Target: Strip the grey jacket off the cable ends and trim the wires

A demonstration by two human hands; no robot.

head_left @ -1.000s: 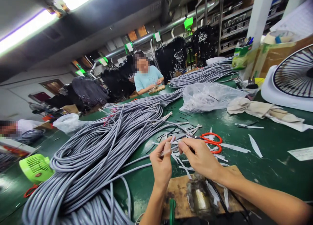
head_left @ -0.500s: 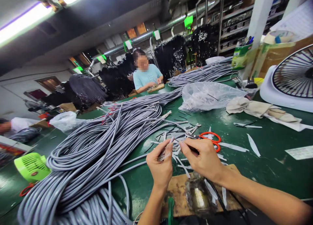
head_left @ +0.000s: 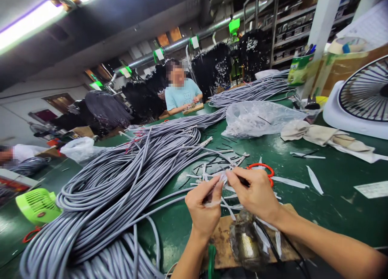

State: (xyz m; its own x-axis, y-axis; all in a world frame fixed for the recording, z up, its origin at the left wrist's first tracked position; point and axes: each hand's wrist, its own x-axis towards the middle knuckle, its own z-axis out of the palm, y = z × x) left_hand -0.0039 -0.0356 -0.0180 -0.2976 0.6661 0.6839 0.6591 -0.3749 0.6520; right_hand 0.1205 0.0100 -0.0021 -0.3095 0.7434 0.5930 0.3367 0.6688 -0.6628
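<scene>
My left hand (head_left: 204, 198) is closed around the end part of a grey cable (head_left: 166, 205) that runs in from the left. A pale, filmy strip (head_left: 223, 177) shows at the tip, between both hands. My right hand (head_left: 254, 190) pinches at this strip with thumb and forefinger, touching or nearly touching the left fingertips. Something dark shows under the right fingers; its kind is hidden. Below the hands lies a wooden board (head_left: 222, 230) with a tape-wrapped metal block (head_left: 248, 240) on it.
A large bundle of grey cables (head_left: 121, 182) covers the left. White and black scraps surround scissors with red handles (head_left: 263, 165). Beyond lie a clear plastic bag (head_left: 257, 119), cloth gloves (head_left: 327, 137), a white fan (head_left: 339, 113) and a green fan (head_left: 39, 206). A co-worker (head_left: 183, 93) sits opposite.
Both hands have shifted slightly right, and the left has moved closer to the right fingertips. The grey tip seen earlier between the left fingers is now mostly covered.
</scene>
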